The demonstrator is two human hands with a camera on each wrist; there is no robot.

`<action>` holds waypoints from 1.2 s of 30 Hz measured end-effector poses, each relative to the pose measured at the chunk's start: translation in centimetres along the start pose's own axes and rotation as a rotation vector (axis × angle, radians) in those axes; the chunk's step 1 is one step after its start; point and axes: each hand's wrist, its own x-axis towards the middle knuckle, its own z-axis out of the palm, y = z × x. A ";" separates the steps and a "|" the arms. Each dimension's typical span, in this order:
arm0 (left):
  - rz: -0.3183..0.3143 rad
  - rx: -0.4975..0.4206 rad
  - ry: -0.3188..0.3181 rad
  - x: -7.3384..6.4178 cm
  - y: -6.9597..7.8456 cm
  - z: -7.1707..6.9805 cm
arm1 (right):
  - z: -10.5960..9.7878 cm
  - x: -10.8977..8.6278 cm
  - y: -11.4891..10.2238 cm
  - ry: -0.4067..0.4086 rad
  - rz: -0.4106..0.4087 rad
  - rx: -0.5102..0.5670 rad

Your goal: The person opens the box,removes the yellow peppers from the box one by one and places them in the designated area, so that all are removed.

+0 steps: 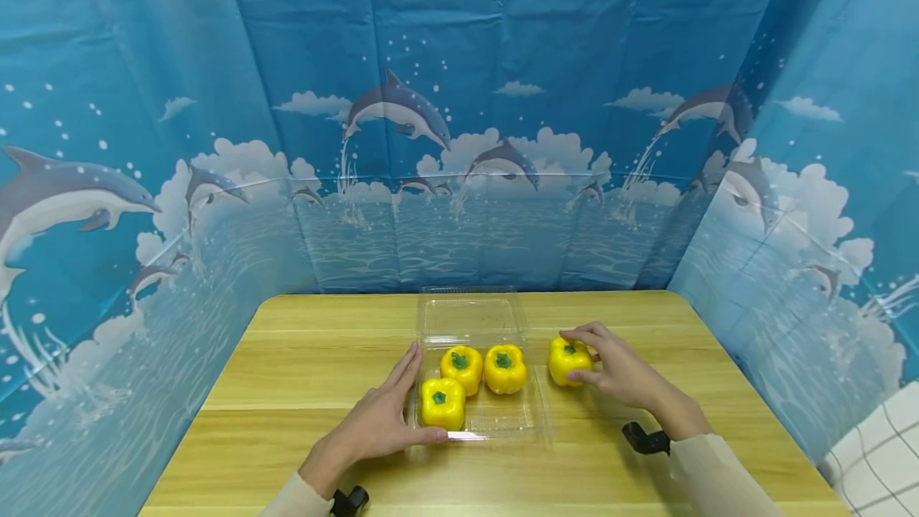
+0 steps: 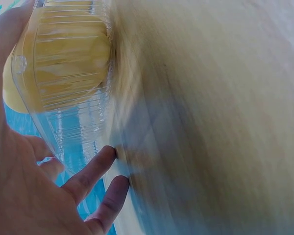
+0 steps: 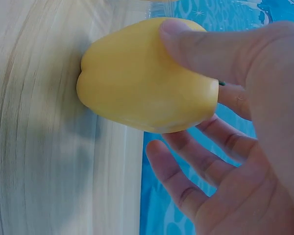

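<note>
A clear plastic container (image 1: 502, 421) lies on the table with its lid (image 1: 470, 317) folded back. Inside are three yellow bell peppers with green stems: one at the front left (image 1: 443, 404), one behind it (image 1: 462, 369) and one to the right (image 1: 506, 369). My left hand (image 1: 380, 419) spans the container's front left corner, thumb along the front edge and extended fingers by the left side. Right of the container, my right hand (image 1: 623, 367) holds another yellow bell pepper (image 3: 137, 78) between thumb and fingers. That pepper stands stem up, its base close to the tabletop.
The wooden table (image 1: 301, 389) has rounded back corners. A blue dolphin-print curtain (image 1: 459, 238) hangs behind it and along both sides. White tiles (image 1: 879, 445) show at the lower right. Black straps with mounts sit at both wrists.
</note>
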 end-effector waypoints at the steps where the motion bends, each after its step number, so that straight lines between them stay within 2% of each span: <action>1: -0.001 0.000 -0.001 0.0 0.0 0.0 | 0.0 0.0 0.0 -0.003 0.002 0.007; 21: 0.004 0.002 0.000 0.0 0.0 0.0 | 0.3 -0.2 0.9 0.010 -0.015 0.034; 36: -0.005 0.015 0.001 0.0 0.1 0.1 | 0.0 -0.6 0.8 0.009 -0.009 0.046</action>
